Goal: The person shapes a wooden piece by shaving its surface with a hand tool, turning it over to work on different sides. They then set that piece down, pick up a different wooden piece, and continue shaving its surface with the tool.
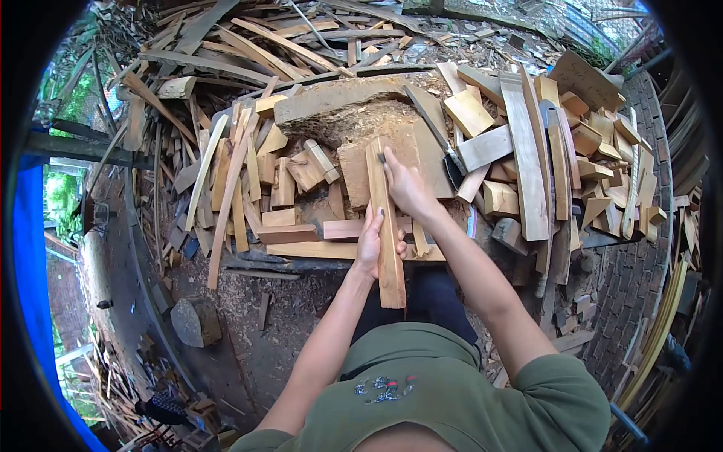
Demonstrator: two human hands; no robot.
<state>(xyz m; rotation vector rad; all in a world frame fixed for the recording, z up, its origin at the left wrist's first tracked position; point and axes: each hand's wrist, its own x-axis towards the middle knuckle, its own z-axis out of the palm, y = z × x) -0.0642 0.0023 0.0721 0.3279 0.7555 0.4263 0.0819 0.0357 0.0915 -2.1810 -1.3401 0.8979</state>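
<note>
My left hand (374,239) is wrapped round a long strip of wood (389,260), with the thumb on its near-left face and the fingertips showing at its right edge. The strip stands tilted, its far end against a thick wooden block (358,169) and its lower end over my lap. My right hand (407,186) is closed beside the strip's upper end. A small dark bit shows at its fingertips, too small to name. What else this hand may grip is hidden.
Wood offcuts (282,184) lie left of the block, and more blocks and boards (525,151) are heaped at the right. Long scrap sticks (263,49) cover the far side. A cut log piece (195,322) sits on the ground at lower left.
</note>
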